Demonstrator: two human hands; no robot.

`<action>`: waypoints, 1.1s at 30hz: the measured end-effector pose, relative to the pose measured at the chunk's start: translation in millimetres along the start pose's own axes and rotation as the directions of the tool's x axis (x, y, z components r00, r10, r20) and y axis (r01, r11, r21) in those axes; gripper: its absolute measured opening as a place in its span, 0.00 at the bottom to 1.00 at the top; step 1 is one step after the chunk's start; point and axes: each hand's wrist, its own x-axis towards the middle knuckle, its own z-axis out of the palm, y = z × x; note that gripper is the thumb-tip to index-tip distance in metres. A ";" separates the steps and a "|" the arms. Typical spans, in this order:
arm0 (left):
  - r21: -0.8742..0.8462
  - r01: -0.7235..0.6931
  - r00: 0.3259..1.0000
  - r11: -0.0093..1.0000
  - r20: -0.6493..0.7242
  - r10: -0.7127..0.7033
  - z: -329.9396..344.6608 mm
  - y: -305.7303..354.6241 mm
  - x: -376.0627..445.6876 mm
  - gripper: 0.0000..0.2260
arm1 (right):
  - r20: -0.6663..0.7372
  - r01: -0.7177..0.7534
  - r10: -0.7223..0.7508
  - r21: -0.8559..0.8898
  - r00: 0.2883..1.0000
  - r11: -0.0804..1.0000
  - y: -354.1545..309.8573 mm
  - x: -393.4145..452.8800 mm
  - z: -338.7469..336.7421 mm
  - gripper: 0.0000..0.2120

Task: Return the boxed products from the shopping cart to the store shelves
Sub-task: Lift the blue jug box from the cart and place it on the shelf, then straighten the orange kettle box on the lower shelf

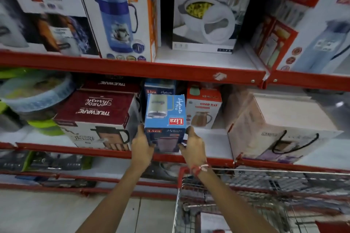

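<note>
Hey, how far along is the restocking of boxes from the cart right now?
Midway, it seems. Both hands, left hand and right hand, hold the blue Liza box at the middle shelf. At least one box remains in the shopping cart.

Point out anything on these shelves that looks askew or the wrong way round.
The blue Liza box held between the left hand and right hand has its top print upside down. The maroon Trueware box beside it also reads upside down. The big white box with rope handles sits at an angle to the shelf edge.
</note>
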 end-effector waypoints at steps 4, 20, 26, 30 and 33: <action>0.093 0.046 0.998 0.995 0.044 -0.051 7.6 -10.4 31.7 0.26 | 0.010 -0.030 0.030 -0.036 0.999 0.999 1.7 29.4 21.6 0.18; 0.073 0.345 0.899 0.936 0.262 -0.351 96.2 -34.5 -69.6 0.07 | -0.024 -0.212 0.212 -0.209 0.977 0.954 156.9 -87.1 26.1 0.16; 0.213 0.387 0.672 0.897 0.601 -0.433 175.1 -29.7 -180.8 0.04 | 0.108 -0.582 0.670 -0.408 0.734 0.703 247.2 -172.4 -0.5 0.37; 0.265 0.482 0.426 0.835 0.762 -0.487 203.2 -30.8 -248.3 0.07 | 0.215 -0.833 0.865 -0.243 0.453 0.497 286.0 -200.9 -15.6 0.45; 0.318 0.449 0.206 0.835 0.872 -0.443 212.2 -38.9 -268.7 0.14 | 0.340 -0.899 0.846 -0.001 0.411 0.437 286.2 -207.0 -25.3 0.32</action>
